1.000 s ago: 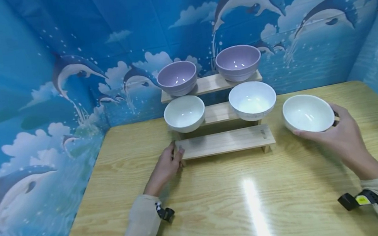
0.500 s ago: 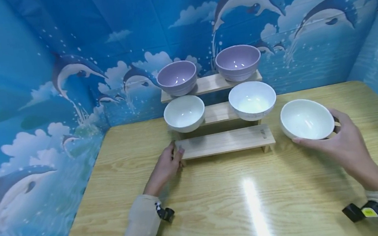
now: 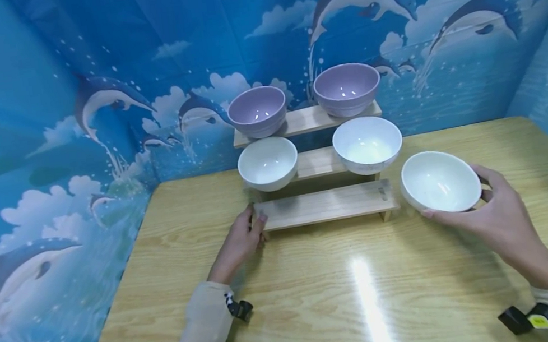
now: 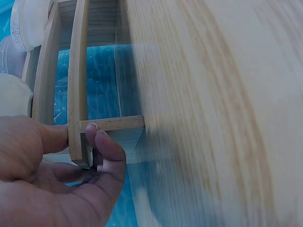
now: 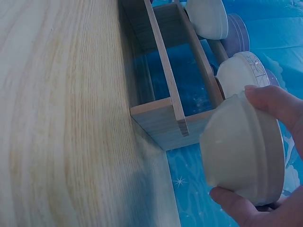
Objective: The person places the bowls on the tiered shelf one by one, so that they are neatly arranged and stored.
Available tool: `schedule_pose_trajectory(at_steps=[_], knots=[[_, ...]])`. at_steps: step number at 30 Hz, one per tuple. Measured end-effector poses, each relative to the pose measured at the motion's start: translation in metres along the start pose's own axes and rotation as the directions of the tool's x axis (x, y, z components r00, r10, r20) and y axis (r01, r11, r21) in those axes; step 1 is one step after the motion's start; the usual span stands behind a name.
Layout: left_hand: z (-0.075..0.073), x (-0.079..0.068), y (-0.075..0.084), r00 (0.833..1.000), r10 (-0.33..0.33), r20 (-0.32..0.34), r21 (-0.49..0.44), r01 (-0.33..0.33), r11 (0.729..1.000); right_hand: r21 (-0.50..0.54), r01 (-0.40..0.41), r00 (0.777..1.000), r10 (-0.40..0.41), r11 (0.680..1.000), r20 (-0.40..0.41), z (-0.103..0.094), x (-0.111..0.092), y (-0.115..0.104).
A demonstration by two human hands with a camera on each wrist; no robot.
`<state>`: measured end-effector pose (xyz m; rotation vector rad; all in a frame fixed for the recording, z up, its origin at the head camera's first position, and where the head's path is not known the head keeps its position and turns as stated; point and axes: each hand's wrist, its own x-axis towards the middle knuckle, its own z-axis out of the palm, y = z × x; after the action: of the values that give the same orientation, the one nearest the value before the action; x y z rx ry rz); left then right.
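My right hand [image 3: 494,213] grips a white bowl [image 3: 440,181] by its right side, just right of the wooden rack. In the right wrist view the same bowl [image 5: 239,151] is tilted, with thumb and fingers around it, held above the table. My left hand [image 3: 239,241] pinches the left end of the rack's lowest shelf [image 3: 326,205]; the left wrist view shows thumb and fingers curled around that board's end [image 4: 75,142]. The lowest shelf bears nothing. Two white bowls stand on the middle shelf [image 3: 316,163], and two purple bowls on the top shelf [image 3: 304,121].
On the middle shelf are a left white bowl [image 3: 268,164] and a right white bowl [image 3: 367,145]. Above them sit a left purple bowl [image 3: 257,112] and a right purple bowl [image 3: 347,89]. A dolphin-print backdrop [image 3: 217,25] rises behind the wooden table [image 3: 309,302].
My right hand has brought the white bowl a little left and nearer to me, toward the lowest shelf's right end. The left hand keeps its hold on the shelf.
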<state>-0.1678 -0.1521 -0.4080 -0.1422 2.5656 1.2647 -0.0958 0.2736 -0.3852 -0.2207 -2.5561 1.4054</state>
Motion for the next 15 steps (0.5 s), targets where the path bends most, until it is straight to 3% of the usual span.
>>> schedule_pose_trajectory(at_steps=[15], knots=[[0.000, 0.002, -0.001, 1.000, 0.020, -0.001, 0.014, -0.020, 1.000, 0.015, -0.019, 0.996, 0.018, 1.000, 0.089, 0.012, -0.010, -0.009]])
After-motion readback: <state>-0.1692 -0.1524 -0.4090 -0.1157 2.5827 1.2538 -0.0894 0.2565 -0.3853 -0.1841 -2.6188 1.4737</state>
